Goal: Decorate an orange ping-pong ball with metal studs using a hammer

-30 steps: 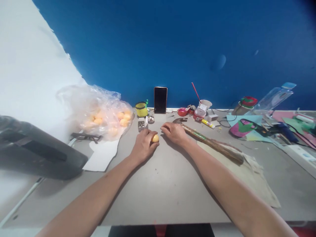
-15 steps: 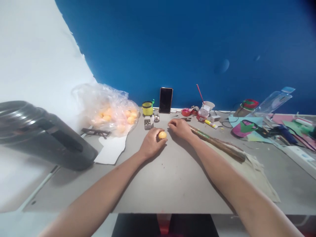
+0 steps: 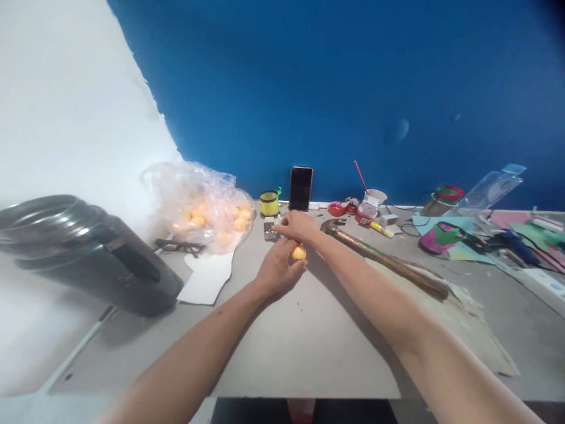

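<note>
My left hand (image 3: 280, 265) is closed around a small orange-yellow ball (image 3: 299, 252), a ping-pong ball by its look, low over the table. Just beyond it, my right hand (image 3: 298, 227) reaches across to the left, bare fingers extended and slightly bent. Its fingertips are at the edge of a small box (image 3: 269, 231) of tiny shiny metal pieces. Whether they touch a piece is too small to tell. Behind the right forearm lies a claw hammer (image 3: 375, 252) with a wooden handle, partly on a beige cloth (image 3: 463, 318).
A clear plastic bag (image 3: 203, 206) of similar balls, glasses (image 3: 179, 246), white paper (image 3: 207, 280) and a large dark bottle (image 3: 97, 253) stand left. A phone (image 3: 301, 187) and yellow cup (image 3: 269, 203) are at the wall. Glue (image 3: 381, 229), pots and coloured papers (image 3: 472, 253) lie right.
My right hand has moved left and forward to the small box, passing in front of the phone. The left hand still holds the ball. The view has shifted slightly.
</note>
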Demonstrator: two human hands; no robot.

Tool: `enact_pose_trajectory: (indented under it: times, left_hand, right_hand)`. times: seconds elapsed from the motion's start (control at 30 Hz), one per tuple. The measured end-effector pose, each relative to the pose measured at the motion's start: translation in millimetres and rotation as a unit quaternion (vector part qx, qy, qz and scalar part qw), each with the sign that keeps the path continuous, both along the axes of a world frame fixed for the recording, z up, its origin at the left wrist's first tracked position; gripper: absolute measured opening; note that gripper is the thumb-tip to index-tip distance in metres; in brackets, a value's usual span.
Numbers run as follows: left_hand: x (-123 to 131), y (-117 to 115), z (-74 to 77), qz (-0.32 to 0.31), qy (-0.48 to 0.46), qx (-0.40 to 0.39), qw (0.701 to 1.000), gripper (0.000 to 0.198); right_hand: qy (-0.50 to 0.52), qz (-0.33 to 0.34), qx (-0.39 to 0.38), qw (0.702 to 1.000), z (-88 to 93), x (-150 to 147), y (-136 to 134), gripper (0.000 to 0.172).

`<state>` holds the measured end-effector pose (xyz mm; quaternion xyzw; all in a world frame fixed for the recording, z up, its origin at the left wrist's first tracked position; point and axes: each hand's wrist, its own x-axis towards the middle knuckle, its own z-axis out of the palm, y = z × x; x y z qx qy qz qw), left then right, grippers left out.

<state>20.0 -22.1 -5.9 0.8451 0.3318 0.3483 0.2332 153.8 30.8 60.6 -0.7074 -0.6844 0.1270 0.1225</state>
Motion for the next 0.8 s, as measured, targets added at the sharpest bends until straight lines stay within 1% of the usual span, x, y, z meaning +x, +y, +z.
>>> enact_pose_trajectory:
  times: [0.1, 0.2, 0.27, 0.37, 0.43, 0.5, 0.57, 0.6, 0.67, 0.73, 0.8]
  left_hand:
    - [0.0, -1.2, 2.5, 0.001, 0.002, -0.008, 1.0, 0.028]
    - [0.3, -0.9, 4.0, 0.012, 0.023, -0.022, 0.999, 0.022]
    - [0.6, -0.8, 5.1, 0.015, 0.035, -0.035, 0.999, 0.02]
    - [1.0, -1.0, 6.8, 0.022, 0.045, -0.05, 0.998, 0.02]
    - [1.2, -1.1, 7.8, 0.027, 0.042, -0.056, 0.997, 0.02]
    - [1.1, -1.0, 8.8, 0.029, 0.038, -0.061, 0.997, 0.019]
    - [0.9, -1.1, 9.4, 0.03, 0.039, -0.065, 0.997, 0.018]
    - [0.7, -1.3, 9.5, 0.027, 0.041, -0.066, 0.997, 0.019]
    - [0.7, -2.0, 9.2, 0.02, 0.039, -0.066, 0.997, 0.02]
    - [1.0, -2.8, 8.5, 0.016, 0.036, -0.066, 0.997, 0.021]
    - [1.7, -3.5, 8.2, 0.013, 0.034, -0.068, 0.997, 0.02]
  right_hand:
    - [0.004, 0.006, 0.047, 0.999, -12.3, 1.1, 5.4, 0.027]
    - [0.029, 0.003, 0.099, 0.995, -22.5, 4.4, 9.5, 0.024]
    - [0.057, -0.021, 0.129, 0.99, -29.7, 8.1, 11.8, 0.026]
    - [0.099, -0.084, 0.173, 0.976, -39.5, 18.0, 15.0, 0.028]
    - [0.133, -0.115, 0.208, 0.962, -43.1, 26.2, 17.0, 0.028]
    - [0.174, -0.129, 0.236, 0.947, -43.4, 32.3, 18.4, 0.029]
    - [0.203, -0.107, 0.252, 0.94, -41.3, 33.3, 18.5, 0.029]
    - [0.207, -0.082, 0.26, 0.94, -39.7, 31.6, 18.0, 0.028]
    - [0.198, -0.012, 0.258, 0.945, -36.3, 24.9, 15.5, 0.025]
    - [0.17, 0.06, 0.214, 0.96, -33.2, 16.9, 11.7, 0.02]
    - [0.122, 0.102, 0.139, 0.977, -30.8, 11.0, 7.8, 0.019]
